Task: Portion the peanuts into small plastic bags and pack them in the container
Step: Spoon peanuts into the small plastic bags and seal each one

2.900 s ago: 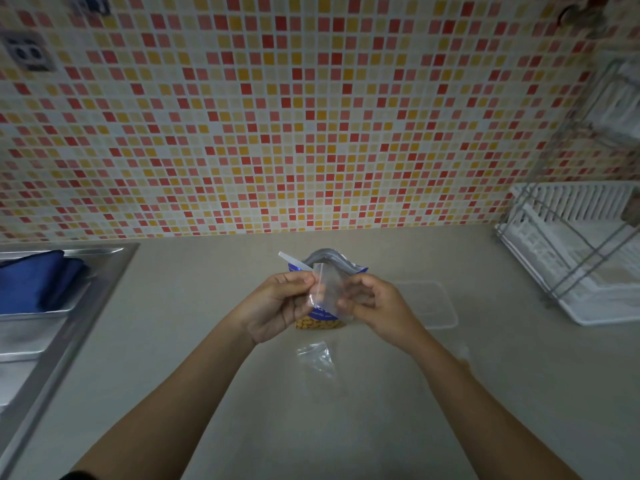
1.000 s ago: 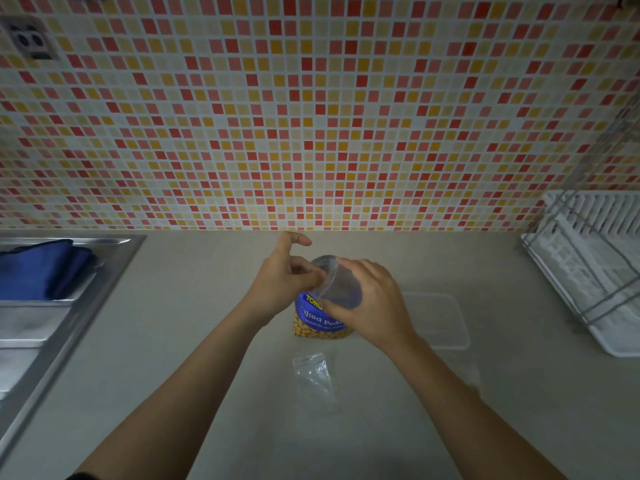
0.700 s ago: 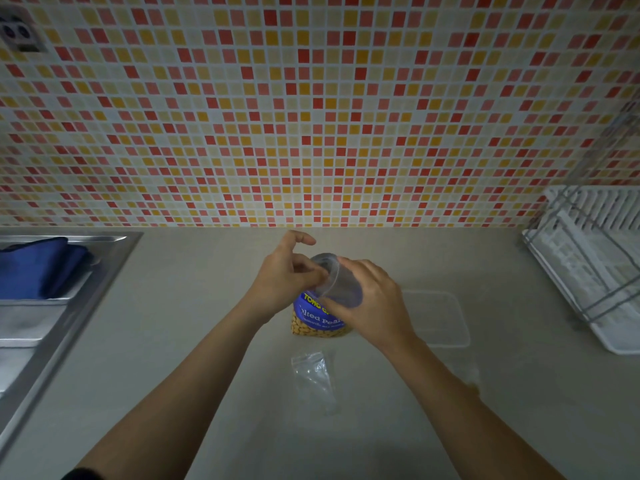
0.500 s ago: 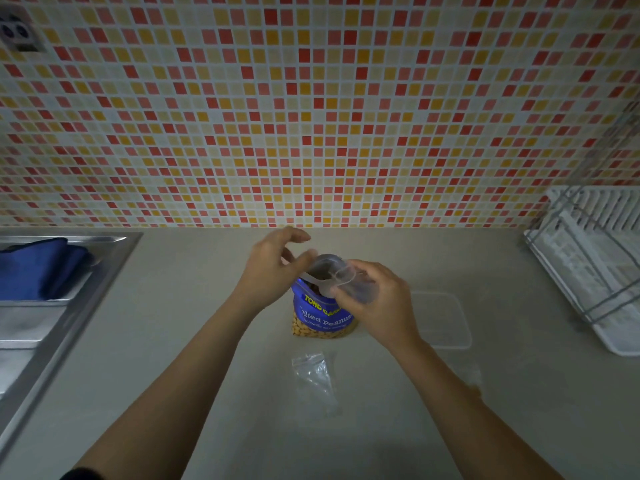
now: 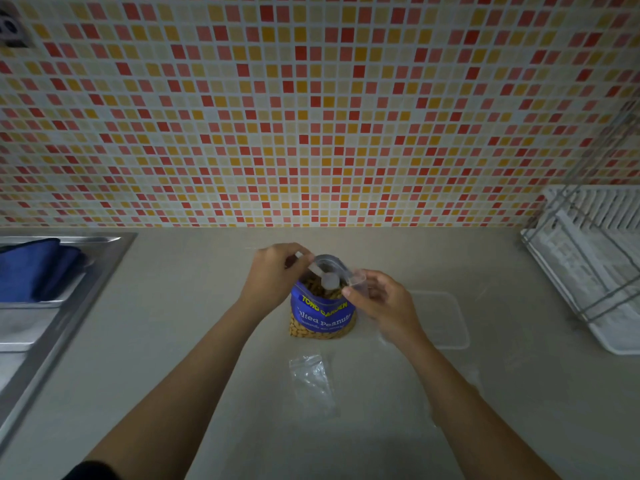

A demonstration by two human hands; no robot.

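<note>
My left hand (image 5: pixel 273 271) pinches the handle of a white scoop (image 5: pixel 325 277), its bowl over the open peanut bag (image 5: pixel 322 313) standing on the worktop (image 5: pixel 173 341). My right hand (image 5: pixel 377 299) holds a small clear bag (image 5: pixel 358 282) open beside it. A spare plastic bag (image 5: pixel 311 375) lies nearer me; the clear container (image 5: pixel 440 317) sits right of the peanut bag.
</note>
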